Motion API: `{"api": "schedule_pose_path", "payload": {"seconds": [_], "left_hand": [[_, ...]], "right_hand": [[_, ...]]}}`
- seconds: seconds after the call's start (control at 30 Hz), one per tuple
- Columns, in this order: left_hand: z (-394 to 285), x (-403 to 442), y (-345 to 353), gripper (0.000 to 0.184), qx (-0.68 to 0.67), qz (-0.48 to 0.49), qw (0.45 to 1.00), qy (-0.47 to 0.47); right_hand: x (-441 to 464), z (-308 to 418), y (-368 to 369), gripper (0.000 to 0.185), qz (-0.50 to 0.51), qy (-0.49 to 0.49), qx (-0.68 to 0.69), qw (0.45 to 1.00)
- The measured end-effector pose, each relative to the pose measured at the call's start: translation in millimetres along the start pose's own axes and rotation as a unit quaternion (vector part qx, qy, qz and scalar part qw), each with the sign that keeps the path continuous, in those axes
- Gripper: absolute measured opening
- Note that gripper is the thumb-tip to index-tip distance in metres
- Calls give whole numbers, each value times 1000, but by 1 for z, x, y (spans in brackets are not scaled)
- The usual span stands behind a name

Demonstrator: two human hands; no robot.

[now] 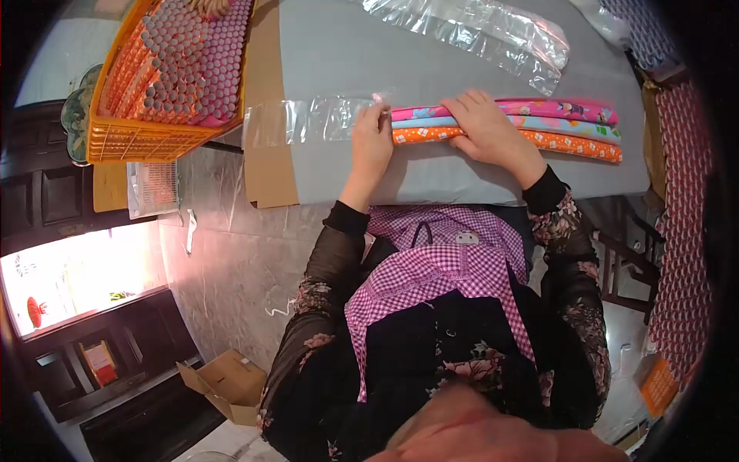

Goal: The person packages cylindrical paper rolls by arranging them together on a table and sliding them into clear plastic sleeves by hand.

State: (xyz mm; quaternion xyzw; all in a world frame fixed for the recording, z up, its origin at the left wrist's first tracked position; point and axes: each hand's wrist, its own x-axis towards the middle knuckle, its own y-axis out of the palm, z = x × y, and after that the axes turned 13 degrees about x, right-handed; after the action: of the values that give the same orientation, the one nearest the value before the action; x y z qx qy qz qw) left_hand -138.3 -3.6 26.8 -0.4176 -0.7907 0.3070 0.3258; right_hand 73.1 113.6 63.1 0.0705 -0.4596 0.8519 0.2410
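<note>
Three patterned rolls lie side by side across the grey tabletop: a pink roll (562, 110), a light blue roll (570, 126) and an orange roll (573, 144). My right hand (489, 129) is closed over their middle, fingers on the far side and thumb on the near side. At their left ends, my left hand (372, 138) pinches the edge of a long clear plastic sleeve (315, 122). The sleeve stretches flat to the left. How far it covers the roll ends is hard to tell.
More clear plastic sleeves (477, 35) lie at the far side of the grey table (331, 46). A yellow crate (154, 142) full of rolls stands at left, with another person's hand (209, 6) at its top. Stacked rolls (689, 231) line the right. A cardboard box (227, 381) sits on the floor.
</note>
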Motion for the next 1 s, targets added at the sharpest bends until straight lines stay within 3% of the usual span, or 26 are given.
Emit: {"api": "schedule_pose_path", "payload": {"seconds": [0.2, 0.47, 0.67, 0.8, 1.0], "left_hand": [[3, -8, 11, 24, -27, -24, 999, -25], [2, -17, 2, 33, 14, 27, 999, 10], [2, -19, 9, 35, 34, 10, 998, 52], [-11, -20, 3, 32, -3, 37, 999, 28], [-15, -14, -1, 16, 34, 3, 998, 52]], "right_hand": [[1, -5, 3, 52, 8, 20, -7, 1000], [1, -14, 8, 51, -5, 19, -25, 999], [1, -14, 9, 50, -12, 22, -34, 999], [1, -12, 9, 49, -8, 24, -51, 998], [2, -14, 12, 49, 4, 17, -61, 998]]}}
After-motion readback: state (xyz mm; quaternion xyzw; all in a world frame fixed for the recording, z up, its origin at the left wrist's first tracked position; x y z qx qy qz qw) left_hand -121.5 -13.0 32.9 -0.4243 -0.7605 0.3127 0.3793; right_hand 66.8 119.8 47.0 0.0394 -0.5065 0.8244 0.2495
